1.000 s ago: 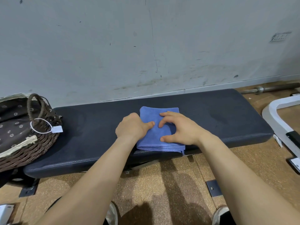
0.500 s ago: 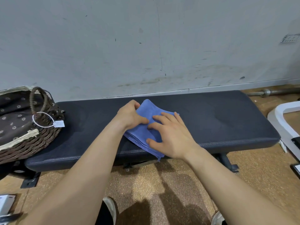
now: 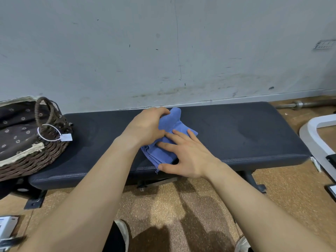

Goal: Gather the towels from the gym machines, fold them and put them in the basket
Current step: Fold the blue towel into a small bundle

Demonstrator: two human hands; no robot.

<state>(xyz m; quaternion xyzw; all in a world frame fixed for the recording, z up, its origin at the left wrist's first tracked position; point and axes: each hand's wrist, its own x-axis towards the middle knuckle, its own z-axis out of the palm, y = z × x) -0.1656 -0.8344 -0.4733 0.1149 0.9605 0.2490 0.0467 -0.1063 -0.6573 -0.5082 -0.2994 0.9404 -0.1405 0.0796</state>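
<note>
Blue towel point(image 3: 164, 154) folded on the bench point(image 3: 240, 137), both hands on it.
Towel: soft microfibre-looking cloth, several stacked layers showing at the near edge, which hangs slightly over the bench's front lip; far corner bunched and lifted. Left hand point(image 3: 145, 128) has fingers curled round that raised far part, gripping it. Right hand point(image 3: 189, 157) lies flat on the near part, fingers straight and spread, pressing, not clasping. Bench pad: dark navy, fine-grained vinyl, rounded rectangle on black metal feet. Basket point(image 3: 27, 160) on the bench's left end: brown woven wicker, twisted loop handle, dark floral fabric liner with cream trim. White tag point(image 3: 66, 137) on a white loop on the handle, no readable text. Floor point(image 3: 163, 206): speckled tan rubber. Wall point(image 3: 163, 51): scuffed grey-white; plate point(image 3: 324, 44) at upper right, markings illegible.
</note>
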